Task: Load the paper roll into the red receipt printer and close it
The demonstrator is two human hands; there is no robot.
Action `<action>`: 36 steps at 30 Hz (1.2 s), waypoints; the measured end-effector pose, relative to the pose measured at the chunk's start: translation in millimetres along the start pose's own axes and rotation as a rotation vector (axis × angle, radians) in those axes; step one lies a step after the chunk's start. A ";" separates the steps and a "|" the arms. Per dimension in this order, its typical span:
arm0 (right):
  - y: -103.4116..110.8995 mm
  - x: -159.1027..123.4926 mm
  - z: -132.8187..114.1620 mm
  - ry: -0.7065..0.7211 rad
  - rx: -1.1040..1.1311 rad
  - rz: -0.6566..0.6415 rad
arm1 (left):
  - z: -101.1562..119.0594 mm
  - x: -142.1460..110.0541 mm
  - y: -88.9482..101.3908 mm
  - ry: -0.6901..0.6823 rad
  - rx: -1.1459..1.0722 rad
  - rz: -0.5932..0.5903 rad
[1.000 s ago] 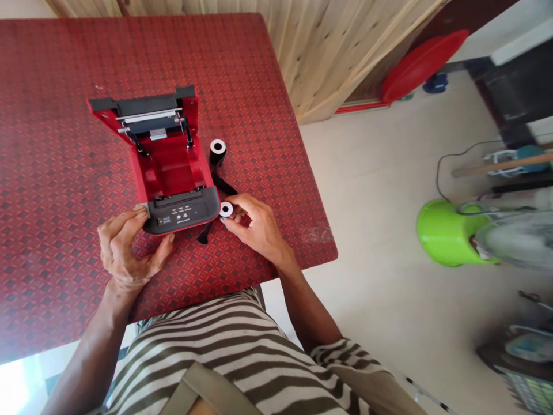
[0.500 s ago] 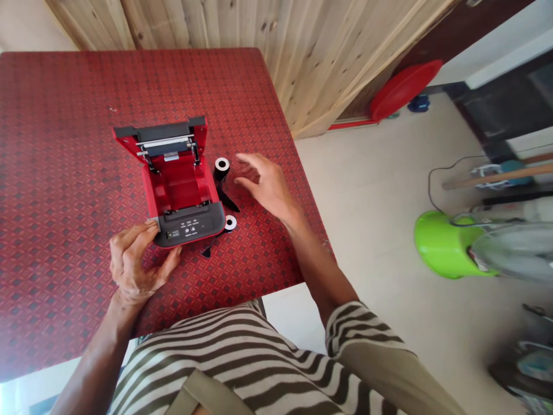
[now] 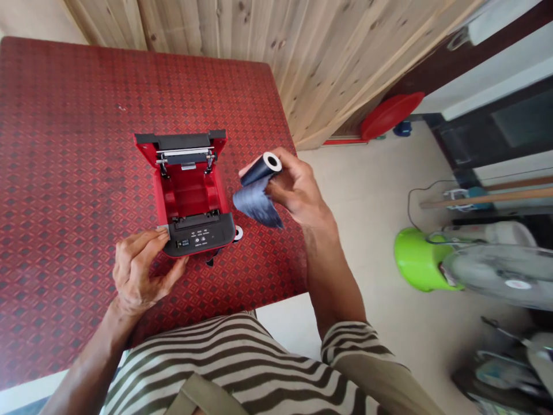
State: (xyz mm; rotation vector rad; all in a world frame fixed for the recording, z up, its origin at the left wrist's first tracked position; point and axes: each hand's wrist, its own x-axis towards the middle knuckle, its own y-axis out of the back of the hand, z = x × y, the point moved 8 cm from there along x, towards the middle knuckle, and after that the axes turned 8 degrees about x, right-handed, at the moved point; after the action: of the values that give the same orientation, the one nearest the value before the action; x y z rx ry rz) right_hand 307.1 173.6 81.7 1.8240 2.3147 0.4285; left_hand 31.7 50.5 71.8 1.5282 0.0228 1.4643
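Observation:
A red and black label printer [image 3: 201, 235] stands on the table with its lid [image 3: 185, 142] raised, showing a bare red bay inside. My left hand [image 3: 140, 268] grips its front left corner, fingers on the side and thumb at the front edge. To the right of the printer, my right hand [image 3: 300, 187] holds a dark ink ribbon roll [image 3: 256, 169] with a white core, raised and tilted. A loose length of ribbon [image 3: 259, 203] hangs from that roll. A second white-cored roll [image 3: 238, 233] lies against the printer's right front side, mostly hidden behind it.
The table [image 3: 73, 173] has a red patterned top, its right edge beyond my right hand. Wooden panelling [image 3: 224, 29] runs along the far side. A green bucket [image 3: 412, 259] and a red round item [image 3: 391, 115] are on the floor at right.
My right hand let go of the roll by the printer's front corner, moved away and up, and took hold of the other ribbon roll, lifting it. My left hand stays on the printer.

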 end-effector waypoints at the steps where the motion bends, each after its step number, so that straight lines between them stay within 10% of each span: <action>1: -2.9 -4.2 -16.2 0.011 -0.063 -0.048 | -0.5 -1.3 -0.6 0.009 -0.007 -0.007; 6: -43.5 -10.8 -72.5 0.212 -0.432 -0.207 | -1.4 -4.5 -1.5 0.044 0.020 -0.027; 15: -120.0 10.4 -66.5 0.054 -1.009 -0.434 | 1.4 -1.2 -0.3 0.032 0.000 -0.027; 36: -138.4 40.5 -34.4 0.065 -1.064 -0.513 | 1.6 -5.2 -0.8 0.031 -0.043 -0.042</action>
State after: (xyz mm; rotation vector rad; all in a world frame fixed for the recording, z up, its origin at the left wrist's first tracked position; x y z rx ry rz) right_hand 159.3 179.0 71.7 0.6982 1.8374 1.2900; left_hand 32.0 46.9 67.7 1.4625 0.0417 1.4460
